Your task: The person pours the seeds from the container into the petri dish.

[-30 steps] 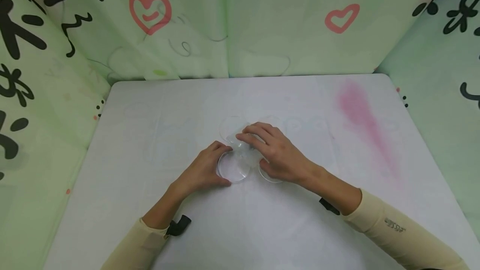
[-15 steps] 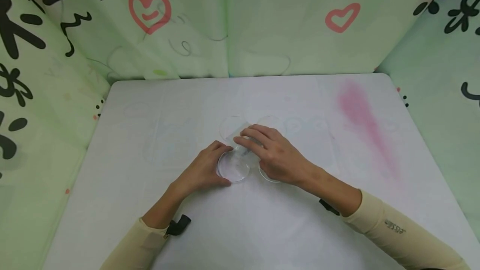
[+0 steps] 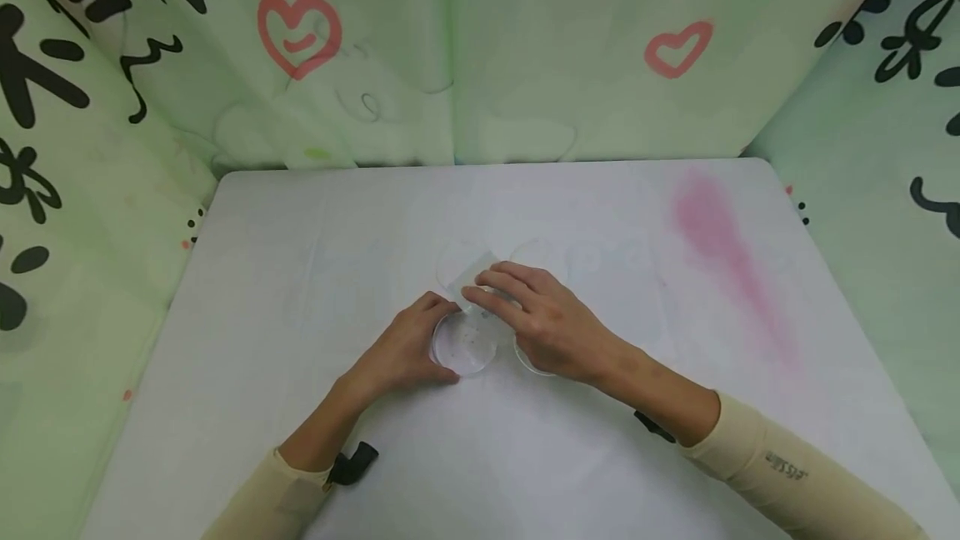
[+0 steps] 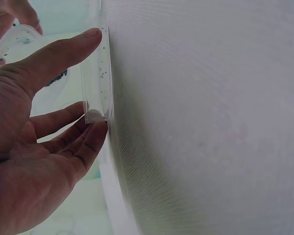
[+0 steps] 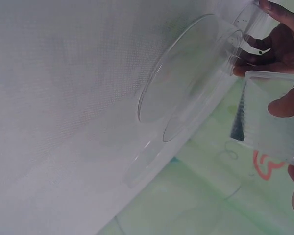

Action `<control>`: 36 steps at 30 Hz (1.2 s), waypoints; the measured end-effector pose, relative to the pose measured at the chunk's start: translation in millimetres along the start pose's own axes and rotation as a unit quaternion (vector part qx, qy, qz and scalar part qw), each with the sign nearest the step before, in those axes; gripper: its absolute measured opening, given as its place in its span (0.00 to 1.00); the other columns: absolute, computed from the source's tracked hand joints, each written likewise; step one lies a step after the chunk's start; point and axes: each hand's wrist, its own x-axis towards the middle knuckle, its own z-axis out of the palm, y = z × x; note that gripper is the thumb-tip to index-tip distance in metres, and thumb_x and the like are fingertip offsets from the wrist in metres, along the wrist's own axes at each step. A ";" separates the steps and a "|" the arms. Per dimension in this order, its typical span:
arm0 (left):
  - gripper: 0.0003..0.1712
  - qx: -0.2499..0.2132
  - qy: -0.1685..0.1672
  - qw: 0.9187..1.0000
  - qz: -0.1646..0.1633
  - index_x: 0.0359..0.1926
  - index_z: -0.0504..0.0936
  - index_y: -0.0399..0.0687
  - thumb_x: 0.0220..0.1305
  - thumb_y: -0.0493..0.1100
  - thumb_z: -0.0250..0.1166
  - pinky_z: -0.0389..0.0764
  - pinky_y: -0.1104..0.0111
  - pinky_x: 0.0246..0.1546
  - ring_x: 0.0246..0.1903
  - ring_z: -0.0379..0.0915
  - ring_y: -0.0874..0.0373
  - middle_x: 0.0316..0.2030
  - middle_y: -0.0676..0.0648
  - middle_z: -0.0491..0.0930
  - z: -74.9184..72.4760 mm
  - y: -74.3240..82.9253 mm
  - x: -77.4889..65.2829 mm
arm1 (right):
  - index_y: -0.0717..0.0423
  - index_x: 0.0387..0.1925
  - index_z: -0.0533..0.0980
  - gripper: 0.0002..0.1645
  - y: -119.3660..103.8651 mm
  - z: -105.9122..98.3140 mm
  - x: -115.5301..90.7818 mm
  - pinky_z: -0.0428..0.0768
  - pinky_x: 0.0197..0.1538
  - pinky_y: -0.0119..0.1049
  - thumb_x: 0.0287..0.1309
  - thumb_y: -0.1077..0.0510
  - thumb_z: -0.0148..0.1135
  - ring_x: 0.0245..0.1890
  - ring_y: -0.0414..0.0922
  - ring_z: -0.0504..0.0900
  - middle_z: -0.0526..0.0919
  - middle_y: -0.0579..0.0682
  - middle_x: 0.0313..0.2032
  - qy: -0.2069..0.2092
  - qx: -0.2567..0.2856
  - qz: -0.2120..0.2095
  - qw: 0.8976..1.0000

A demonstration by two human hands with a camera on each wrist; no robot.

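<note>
dark specks (image 4: pixel 102 73) in petri dish (image 3: pixel 465 352) now, well off desk's far edge (image 3: pixel 337 173) | left hand (image 3: pixel 412 346) half-curled round it | right hand (image 3: pixel 543 319) pinches clear container (image 5: pixel 269 132) | pouring's started, I guess

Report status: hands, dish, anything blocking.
Left hand holds clear dish. Right hand holds clear container, raised near it. Dark specks in both. No obstruction seen between them.

We find pale green cloth (image 3: pixel 525 107) enclosing the white table (image 3: pixel 300 290) at the rear and both sides. We note red hearts (image 3: pixel 300 43) at the rear, black marks (image 3: pixel 52 77) on the sides, a pink patch (image 3: pixel 720 248) at table right, and soft light.
</note>
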 end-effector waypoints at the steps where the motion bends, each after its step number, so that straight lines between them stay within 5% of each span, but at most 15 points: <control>1: 0.49 -0.001 0.001 1.000 -0.001 0.64 0.77 0.37 0.38 0.38 0.88 0.81 0.52 0.59 0.57 0.78 0.46 0.59 0.41 0.77 0.0 0.0 -0.5 | 0.54 0.67 0.75 0.39 -0.3 0.2 0.2 0.79 0.63 0.47 0.51 0.76 0.57 0.65 0.52 0.75 0.80 0.53 0.61 0.001 -0.001 -0.002 1.000; 36: 0.48 0.004 0.003 1.000 -0.012 0.64 0.77 0.35 0.38 0.38 0.88 0.82 0.55 0.59 0.55 0.78 0.49 0.58 0.43 0.76 1.7 2.2 -2.4 | 0.54 0.69 0.75 0.38 -8.1 -5.3 2.6 0.80 0.59 0.43 0.56 0.76 0.56 0.66 0.51 0.75 0.80 0.52 0.61 0.013 -0.037 -0.035 0.999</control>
